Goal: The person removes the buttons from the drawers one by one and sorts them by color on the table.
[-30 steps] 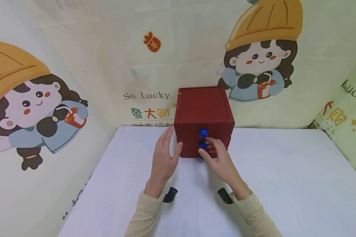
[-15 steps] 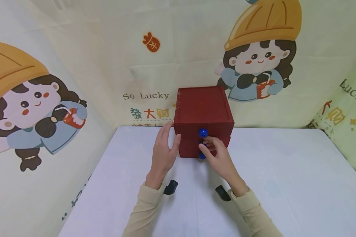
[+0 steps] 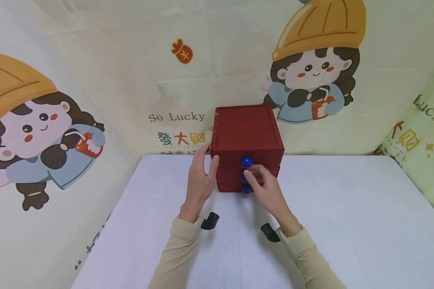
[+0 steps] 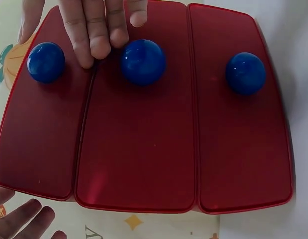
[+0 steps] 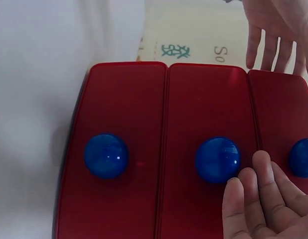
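Here's your right hand [image 3: 269, 193] at the middle knob [image 5: 217, 160], fingers loosely extended, not wrapped round it. The red box [image 3: 244, 128] sits on the tabletop [image 3: 347, 200], against the backdrop. Your fingertips lie between that knob and the top knob [image 3: 246, 161], so bring thumb and fingers to opposite sides before any pull, and keep it straight. Your left hand [image 3: 200, 184], fingers straight beside the box's left edge, could brace it; contact there I can't tell.
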